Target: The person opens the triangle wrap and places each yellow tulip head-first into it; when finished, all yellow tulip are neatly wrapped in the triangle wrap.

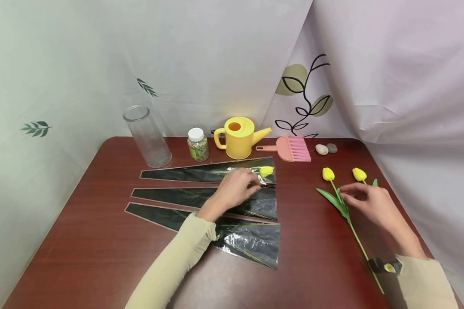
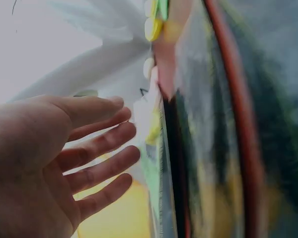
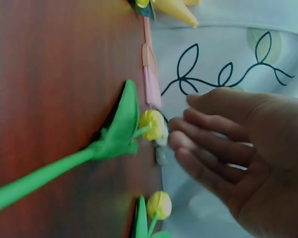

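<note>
Right hand (image 1: 371, 201), fingers loosely spread, hovers over two yellow tulips (image 1: 338, 193) right of the watering can (image 1: 237, 137). Light, bendable; grasp mid-stem. Left hand (image 1: 233, 189), fingers relaxed, rests on a slippery cellophane sleeve (image 1: 209, 173).

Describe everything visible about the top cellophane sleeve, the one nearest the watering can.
The top sleeve is a long tapered cone of glossy dark film with a thin pale edge, lying flat on the reddish-brown table. Its narrow tip points left toward the glass vase; its wide mouth is on the right. A yellow tulip head shows at the mouth, under clear crinkled film. The left hand rests over its lower edge near the mouth, fingers straight. Two similar sleeves lie below it.
</note>
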The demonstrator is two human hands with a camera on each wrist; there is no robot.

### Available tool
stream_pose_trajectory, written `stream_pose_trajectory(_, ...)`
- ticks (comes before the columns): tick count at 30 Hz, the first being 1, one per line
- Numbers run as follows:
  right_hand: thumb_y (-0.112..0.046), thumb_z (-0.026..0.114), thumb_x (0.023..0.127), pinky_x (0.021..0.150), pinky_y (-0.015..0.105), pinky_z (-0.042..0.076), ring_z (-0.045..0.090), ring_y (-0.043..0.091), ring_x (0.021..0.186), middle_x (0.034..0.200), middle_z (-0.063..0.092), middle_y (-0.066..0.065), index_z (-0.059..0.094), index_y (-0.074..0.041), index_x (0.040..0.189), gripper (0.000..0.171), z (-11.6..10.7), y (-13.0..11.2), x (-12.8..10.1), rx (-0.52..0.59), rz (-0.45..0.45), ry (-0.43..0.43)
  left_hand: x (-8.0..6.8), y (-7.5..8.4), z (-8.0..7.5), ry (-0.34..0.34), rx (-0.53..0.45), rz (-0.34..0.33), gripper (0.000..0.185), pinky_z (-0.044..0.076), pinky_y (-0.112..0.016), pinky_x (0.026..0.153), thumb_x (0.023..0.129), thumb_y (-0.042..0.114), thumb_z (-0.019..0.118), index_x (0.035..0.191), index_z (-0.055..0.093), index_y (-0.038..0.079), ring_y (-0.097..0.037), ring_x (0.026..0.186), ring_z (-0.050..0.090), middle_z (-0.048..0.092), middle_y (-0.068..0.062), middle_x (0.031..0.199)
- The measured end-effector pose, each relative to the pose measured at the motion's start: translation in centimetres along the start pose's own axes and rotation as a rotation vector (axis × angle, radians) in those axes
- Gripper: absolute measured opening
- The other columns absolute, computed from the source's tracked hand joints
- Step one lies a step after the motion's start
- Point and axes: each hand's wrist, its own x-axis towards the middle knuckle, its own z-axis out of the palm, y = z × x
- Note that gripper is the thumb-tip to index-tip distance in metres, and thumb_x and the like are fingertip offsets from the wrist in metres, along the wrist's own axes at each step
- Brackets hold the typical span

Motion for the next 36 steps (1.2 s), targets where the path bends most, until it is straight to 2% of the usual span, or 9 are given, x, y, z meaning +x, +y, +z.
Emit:
stream_pose_trajectory(4, -0.023, 0.077, 0.086, 0.060, 0.023, 0.041, 0.064, 0.018, 0.073, 0.089, 0.073, 0.004, 0.076, -0.013, 0.101, 0.019, -0.3, 0.5, -2.1, -0.056, 0.039, 0.017, -1.1, 0.6, 0.7, -0.054, 0.016, 0.021, 0.013, 0.050, -0.035, 0.082, 0.092, 0.030, 0.070, 0.100, 0.076, 0.020, -0.017, 0.096, 0.061, 0.065, 0.005, 0.100)
stream_pose_trajectory(8, -0.027, 0.076, 0.086, 0.056, 0.029, 0.039, 0.058, 0.019, 0.066, 0.083, 0.073, 0.002, 0.075, -0.013, 0.098, 0.019, -0.3, 0.6, -3.7, -0.079, 0.113, 0.014, -1.6, 0.9, 1.3, -0.081, -0.012, 0.030, 0.017, 0.049, -0.033, 0.081, 0.092, 0.030, 0.071, 0.104, 0.076, 0.019, -0.017, 0.098, 0.058, 0.063, 0.003, 0.102)
stream_pose_trajectory(13, -0.037, 0.074, 0.087, 0.062, 0.035, 0.040, 0.057, 0.018, 0.072, 0.079, 0.069, -0.006, 0.075, -0.014, 0.093, 0.024, 0.3, 0.4, -5.0, -0.089, 0.211, -0.086, -1.9, 0.9, 1.8, -0.103, -0.039, 0.028, 0.021, 0.049, -0.032, 0.082, 0.091, 0.031, 0.072, 0.108, 0.075, 0.018, -0.017, 0.100, 0.056, 0.062, 0.003, 0.103)
stream_pose_trajectory(16, -0.041, 0.073, 0.087, 0.063, 0.035, 0.040, 0.054, 0.017, 0.070, 0.074, 0.065, -0.009, 0.073, -0.014, 0.089, 0.027, 0.6, 0.2, -5.5, -0.090, 0.246, -0.142, -1.9, 0.9, 2.0, -0.128, -0.039, 0.014, 0.024, 0.049, -0.033, 0.080, 0.090, 0.032, 0.072, 0.110, 0.074, 0.019, -0.017, 0.099, 0.055, 0.062, 0.003, 0.105)
stream_pose_trajectory(20, -0.043, 0.073, 0.086, 0.063, 0.035, 0.040, 0.055, 0.015, 0.070, 0.071, 0.064, -0.009, 0.072, -0.014, 0.086, 0.029, 0.8, 0.2, -5.8, -0.085, 0.274, -0.175, -1.9, 1.1, 2.3, -0.147, -0.029, 0.000, 0.026, 0.049, -0.033, 0.080, 0.089, 0.033, 0.073, 0.112, 0.074, 0.020, -0.017, 0.101, 0.054, 0.061, 0.003, 0.108)
stream_pose_trajectory(29, -0.025, 0.077, 0.082, 0.062, 0.042, 0.042, 0.061, 0.019, 0.068, 0.069, 0.066, -0.007, 0.073, -0.014, 0.079, 0.012, 1.3, 0.2, -6.1, -0.103, 0.282, -0.137, -1.7, 1.5, 2.8, -0.153, 0.031, -0.005, 0.027, 0.050, -0.032, 0.078, 0.089, 0.034, 0.074, 0.112, 0.075, 0.019, -0.018, 0.098, 0.054, 0.060, 0.004, 0.106)
stream_pose_trajectory(36, -0.021, 0.077, 0.082, 0.063, 0.045, 0.042, 0.060, 0.019, 0.066, 0.067, 0.065, -0.007, 0.071, -0.013, 0.077, 0.010, 1.5, 0.1, -6.3, -0.108, 0.280, -0.115, -1.9, 1.6, 2.9, -0.100, 0.046, 0.027, 0.021, 0.049, -0.030, 0.074, 0.086, 0.031, 0.077, 0.104, 0.078, 0.020, -0.017, 0.092, 0.054, 0.061, 0.005, 0.102)
